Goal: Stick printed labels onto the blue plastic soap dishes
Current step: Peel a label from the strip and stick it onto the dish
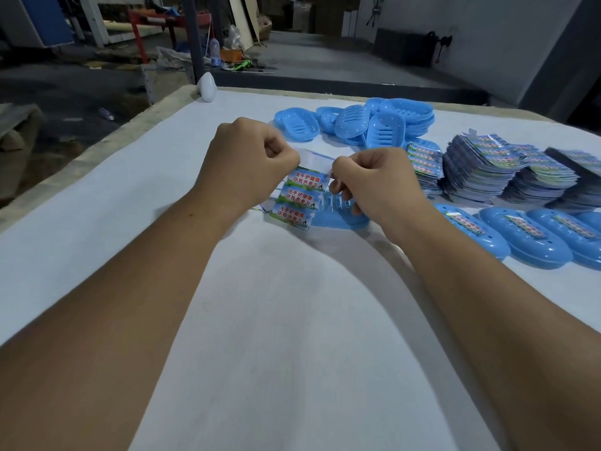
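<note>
You were mid-peel: your left hand [250,164] pinched the label strip [297,198] at frame centre, and your right hand [374,183], fingers curled, picked at its top label. The unlabelled soap dish [338,213] lay just under your right hand. Next move probably needed a clean lift and centred placement. The white table [292,320] offered open room in the lower frame; labelled dishes [520,236] and label stacks [487,170] crowded the right.

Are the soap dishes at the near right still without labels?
No, each near-right soap dish already carries a label stuck along its top.
</note>
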A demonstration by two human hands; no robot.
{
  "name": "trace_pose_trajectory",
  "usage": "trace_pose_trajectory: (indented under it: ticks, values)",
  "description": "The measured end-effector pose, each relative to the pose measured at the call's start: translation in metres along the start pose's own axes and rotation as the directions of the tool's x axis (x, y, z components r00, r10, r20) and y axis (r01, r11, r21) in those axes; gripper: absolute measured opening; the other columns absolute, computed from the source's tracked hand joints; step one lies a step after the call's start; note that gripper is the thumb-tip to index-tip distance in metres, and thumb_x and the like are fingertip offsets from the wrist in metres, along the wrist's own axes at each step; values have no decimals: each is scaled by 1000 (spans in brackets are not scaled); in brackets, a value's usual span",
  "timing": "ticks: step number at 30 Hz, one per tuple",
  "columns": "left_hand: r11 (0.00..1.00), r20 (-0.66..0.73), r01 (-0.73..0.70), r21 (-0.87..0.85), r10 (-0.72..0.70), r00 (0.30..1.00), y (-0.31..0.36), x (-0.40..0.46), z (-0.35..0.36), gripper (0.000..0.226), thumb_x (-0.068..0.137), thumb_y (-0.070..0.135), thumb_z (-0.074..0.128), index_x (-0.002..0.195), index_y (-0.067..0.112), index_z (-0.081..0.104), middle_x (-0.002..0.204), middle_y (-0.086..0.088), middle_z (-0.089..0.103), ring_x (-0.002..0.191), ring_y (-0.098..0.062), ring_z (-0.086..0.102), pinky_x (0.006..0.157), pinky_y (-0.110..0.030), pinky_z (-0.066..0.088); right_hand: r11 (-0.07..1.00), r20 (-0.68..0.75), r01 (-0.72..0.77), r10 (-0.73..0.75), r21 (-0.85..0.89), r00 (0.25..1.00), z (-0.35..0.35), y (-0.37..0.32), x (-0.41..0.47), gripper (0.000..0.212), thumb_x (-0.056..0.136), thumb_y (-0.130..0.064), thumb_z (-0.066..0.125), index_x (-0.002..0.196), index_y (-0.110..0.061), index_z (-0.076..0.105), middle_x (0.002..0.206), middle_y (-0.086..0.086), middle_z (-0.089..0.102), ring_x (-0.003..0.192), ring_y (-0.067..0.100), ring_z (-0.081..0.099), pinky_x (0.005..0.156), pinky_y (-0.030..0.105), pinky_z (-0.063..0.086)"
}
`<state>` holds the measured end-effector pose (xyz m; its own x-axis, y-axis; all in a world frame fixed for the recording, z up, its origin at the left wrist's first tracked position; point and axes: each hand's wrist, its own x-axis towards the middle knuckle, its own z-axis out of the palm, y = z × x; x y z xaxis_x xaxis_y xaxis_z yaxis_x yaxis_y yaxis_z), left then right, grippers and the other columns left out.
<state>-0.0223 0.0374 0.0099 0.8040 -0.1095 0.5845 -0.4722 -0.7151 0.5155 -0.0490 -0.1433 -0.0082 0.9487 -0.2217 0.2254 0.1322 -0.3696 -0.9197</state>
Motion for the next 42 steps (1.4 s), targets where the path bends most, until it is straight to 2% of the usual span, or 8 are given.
trace_pose_trajectory:
  ticks: [13,18,25,28,32,34,37,42]
  values:
    - [978,-122,164,126,-148,981,-15,9,-8,21,81,29,60,74,12,70,72,-3,69,75,-22,62,66,-31,49,993,-56,-109,106,-42,993,-3,-1,2,25,83,-24,61,67,-9,73,56,-2,70,48,11,53,43,21,44]
    - [972,-190,213,100,-191,963,-16,9,-12,20,86,28,57,72,15,63,73,-3,66,71,-18,58,62,-28,39,992,-41,-86,82,-92,996,-2,-2,1,26,82,-25,60,65,-10,73,57,-4,70,49,13,53,47,26,48]
    - [1000,-300,29,-11,-31,953,-8,7,-13,16,89,24,53,78,17,61,67,9,54,65,-12,51,58,-23,36,997,127,73,-70,-16,989,18,-13,-9,28,86,-18,57,63,-5,66,52,-4,65,41,9,50,38,21,42]
    - [998,-311,-54,11,55,949,-6,6,-10,19,94,23,52,87,12,65,75,7,56,68,-12,51,60,-26,41,993,149,86,-74,-77,986,30,-14,-9,29,86,-18,59,60,-11,70,54,-2,68,42,12,52,39,23,43]
    - [992,-251,-119,42,126,960,-4,5,-6,20,99,23,51,91,11,65,80,7,55,71,-10,49,57,-9,31,983,105,78,-61,-167,993,33,-11,-6,31,89,-17,59,63,-7,71,57,2,70,38,15,55,41,23,45]
    - [986,-230,-157,51,164,959,-4,4,-4,20,100,21,50,93,9,64,83,5,56,73,-10,48,59,-14,29,997,50,12,-8,-70,999,27,-12,-4,29,91,-15,59,67,-5,71,59,2,71,39,13,55,41,22,45]
    - [974,-190,-215,68,224,956,-3,2,-1,20,102,17,47,99,6,63,85,4,55,75,-14,47,63,-21,28,963,34,-127,122,236,992,15,-16,2,28,99,-19,56,81,-3,70,61,4,70,43,13,55,40,21,43]
    - [917,-116,-370,150,388,914,1,-2,2,18,103,14,47,102,4,61,93,-10,65,82,-25,54,68,-37,42,847,199,-303,238,437,951,-3,-14,7,27,99,-35,61,93,-9,68,67,-2,66,48,4,51,40,15,38]
